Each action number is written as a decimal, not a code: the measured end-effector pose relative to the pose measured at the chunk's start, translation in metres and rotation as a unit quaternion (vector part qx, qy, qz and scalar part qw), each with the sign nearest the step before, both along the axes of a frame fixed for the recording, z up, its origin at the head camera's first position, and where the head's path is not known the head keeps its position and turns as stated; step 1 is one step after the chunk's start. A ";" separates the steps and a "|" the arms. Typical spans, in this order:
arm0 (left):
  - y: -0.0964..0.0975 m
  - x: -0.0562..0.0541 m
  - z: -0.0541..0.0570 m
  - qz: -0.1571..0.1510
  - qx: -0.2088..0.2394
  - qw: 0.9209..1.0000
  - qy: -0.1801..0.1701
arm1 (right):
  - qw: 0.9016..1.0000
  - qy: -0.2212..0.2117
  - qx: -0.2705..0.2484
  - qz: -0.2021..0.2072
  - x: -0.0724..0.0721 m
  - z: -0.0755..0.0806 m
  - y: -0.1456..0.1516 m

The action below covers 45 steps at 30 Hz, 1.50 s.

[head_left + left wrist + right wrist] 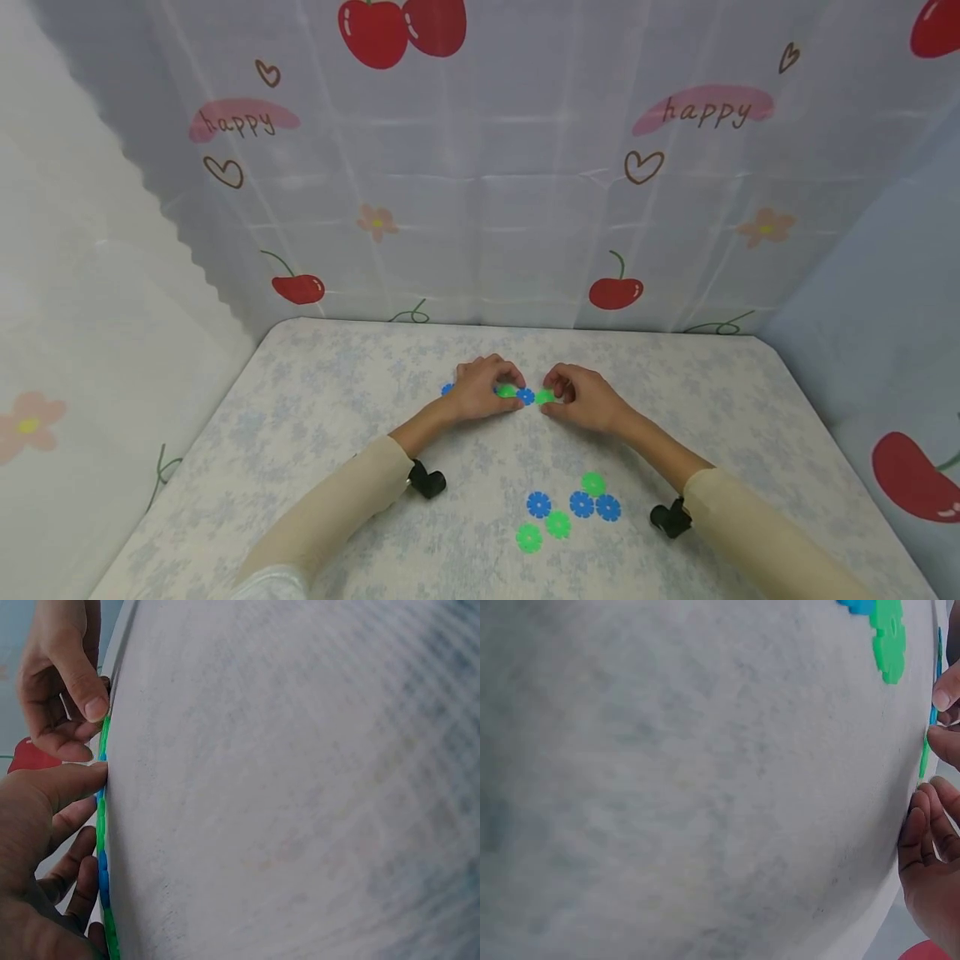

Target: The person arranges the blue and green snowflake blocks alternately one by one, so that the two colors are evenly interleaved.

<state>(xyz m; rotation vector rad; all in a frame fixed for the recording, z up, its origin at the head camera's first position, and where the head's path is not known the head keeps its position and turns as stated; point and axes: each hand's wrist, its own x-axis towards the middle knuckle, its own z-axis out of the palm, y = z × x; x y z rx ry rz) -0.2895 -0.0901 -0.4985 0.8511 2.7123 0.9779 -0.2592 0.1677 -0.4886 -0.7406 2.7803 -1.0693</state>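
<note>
Flat notched discs, blue and green alternating, form a row on the table in the head view. My left hand (480,389) lies over this row and pinches a blue notched disc (525,397) between thumb and index finger. Left of that disc a green one (507,391) shows; part of the row is hidden under the hand, and a blue disc (447,389) peeks out beyond it. With thumb and fingertips, my right hand (585,398) pinches a green notched disc (544,397) at the row's right end, right at the blue disc's edge. Edge-on, the row (102,825) appears as a thin strip in the left wrist view.
Nearer the front lie several loose discs, among them a blue one (538,504) and a green one (528,538). Black wrist cameras (427,480) sit on both forearms. The patterned tabletop (337,367) ends at a printed curtain (480,208).
</note>
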 end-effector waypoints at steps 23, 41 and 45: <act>0.016 -0.001 -0.001 -0.008 -0.038 0.999 0.009 | 0.997 -0.026 0.009 0.072 0.076 0.005 0.016; 0.034 0.000 0.002 -0.024 -0.032 0.999 0.015 | 0.985 -0.017 0.015 0.169 0.109 0.010 -0.010; 0.035 -0.001 -0.001 -0.023 -0.033 0.999 0.019 | 0.984 -0.013 0.026 0.174 0.111 0.009 -0.013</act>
